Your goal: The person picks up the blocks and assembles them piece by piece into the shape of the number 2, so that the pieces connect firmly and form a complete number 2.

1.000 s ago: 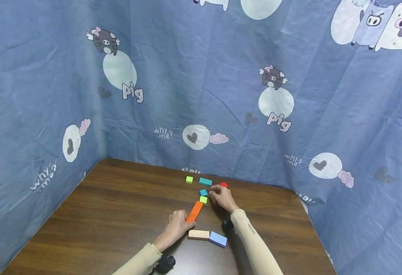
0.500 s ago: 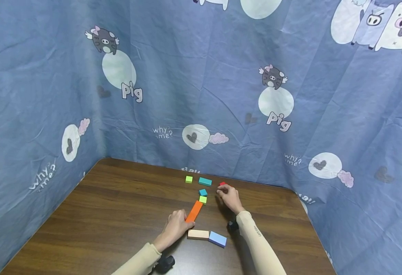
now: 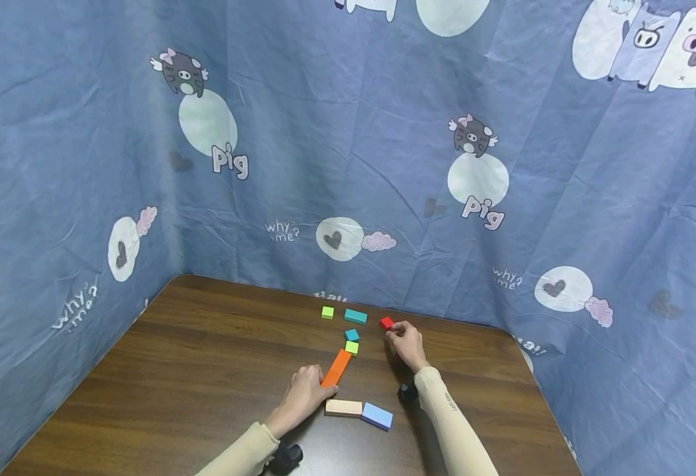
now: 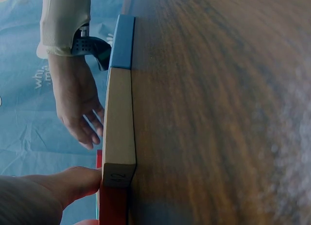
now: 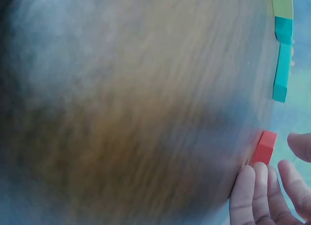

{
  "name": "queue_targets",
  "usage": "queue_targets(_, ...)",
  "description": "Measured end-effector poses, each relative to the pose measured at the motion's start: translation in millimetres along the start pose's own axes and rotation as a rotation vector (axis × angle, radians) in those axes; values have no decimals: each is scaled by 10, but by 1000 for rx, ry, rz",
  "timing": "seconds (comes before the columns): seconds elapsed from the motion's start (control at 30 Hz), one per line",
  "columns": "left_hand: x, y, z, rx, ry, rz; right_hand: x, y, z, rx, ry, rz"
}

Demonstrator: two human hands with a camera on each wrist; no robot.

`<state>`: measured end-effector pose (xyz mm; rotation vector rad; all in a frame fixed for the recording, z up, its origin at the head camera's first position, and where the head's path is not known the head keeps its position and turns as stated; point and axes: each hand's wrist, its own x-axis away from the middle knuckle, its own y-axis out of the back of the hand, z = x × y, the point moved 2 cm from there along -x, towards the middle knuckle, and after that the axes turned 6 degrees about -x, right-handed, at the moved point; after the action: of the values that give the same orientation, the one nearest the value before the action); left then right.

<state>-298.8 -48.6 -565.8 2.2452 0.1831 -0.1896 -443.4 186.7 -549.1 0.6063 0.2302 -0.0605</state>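
My left hand (image 3: 303, 395) pinches the near end of a long orange block (image 3: 336, 368) lying on the table, its thumb along the near side. In the left wrist view that thumb (image 4: 80, 181) is right beside the natural wood block (image 4: 119, 118). Over at the back right, my right hand (image 3: 407, 345) is beside a small red block (image 3: 386, 322). The right wrist view shows its fingers extended close to the red block (image 5: 265, 147), thumb apart, nothing held. A lime green block (image 3: 351, 348) and a small teal block (image 3: 352, 335) continue from the orange block's far end.
A longer teal block (image 3: 355, 317) and another lime green block (image 3: 327, 312) lie near the back edge of the wooden table (image 3: 205, 370). In front, a blue block (image 3: 377, 416) touches the wood block's right end. A patterned blue cloth (image 3: 336, 165) hangs behind.
My right hand has moved right, away from the small teal block, to the near right side of the red block, which is now more exposed. The left hand stays on the orange block.
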Motion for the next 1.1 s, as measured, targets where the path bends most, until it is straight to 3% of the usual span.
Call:
queue_targets(0.6, 7, 25, -21, -22, 4, -4, -76, -43, -51, 3, -56, -19)
queue_targets(1.1, 18, 21, -9, -33, -15, -12, -145, -137, -15, 99, -197, -77)
